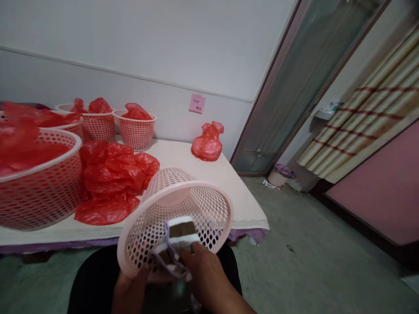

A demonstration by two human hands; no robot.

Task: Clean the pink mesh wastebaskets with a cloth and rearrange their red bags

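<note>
A pale pink perforated plastic basket (175,196) lies tipped on its side, its mouth facing me, above my lap at the table's front edge. My left hand (131,283) is closed on the lower left of its rim; the fingertips are partly hidden. Reaching in at the mouth, my right hand (206,266) pinches a brown-and-white striped cloth (178,235) with purple edging. The cloth lies folded against the basket's lower wall. Crumpled red plastic bags (114,179) lie just left of the basket.
More baskets (135,131) lined with red bags stand left and back on the white-covered table (242,205). A tied red bag (207,141) sits near the wall below a pink note (197,104). A small bin (279,176) stands on the floor by the glass door (278,96).
</note>
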